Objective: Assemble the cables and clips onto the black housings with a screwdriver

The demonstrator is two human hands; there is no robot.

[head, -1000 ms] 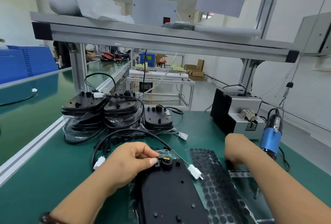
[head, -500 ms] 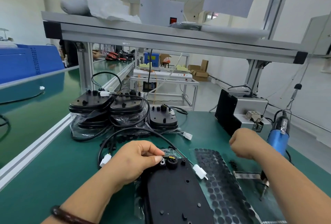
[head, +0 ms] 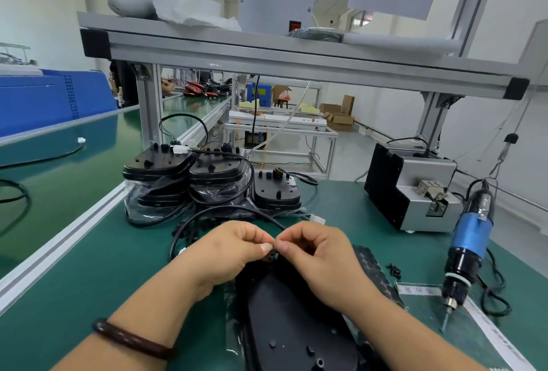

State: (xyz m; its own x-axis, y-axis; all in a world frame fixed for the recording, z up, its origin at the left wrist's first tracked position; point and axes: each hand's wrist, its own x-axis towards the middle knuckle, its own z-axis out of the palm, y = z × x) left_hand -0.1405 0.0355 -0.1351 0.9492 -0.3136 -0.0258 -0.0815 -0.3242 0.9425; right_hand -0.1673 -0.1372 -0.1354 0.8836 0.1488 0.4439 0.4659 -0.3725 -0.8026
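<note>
Green bench (head: 89,281): left hand (head: 228,252) and right hand (head: 320,255) meet, both pinching a small clip (head: 271,255) over the housing (head: 290,326). They look to be seating it; the screwdriver (head: 471,240) is likely next.

Green counter (head: 89,276), aluminium rail along left edge. Near centre: one black housing (head: 296,326) lying flat on a plastic bag. Behind it: three stacks of housings (head: 218,169), side by side, and a looped black cable (head: 189,222). Right: sheet of round pads (head: 373,267), small black parts (head: 394,270), grey box (head: 415,193).
</note>
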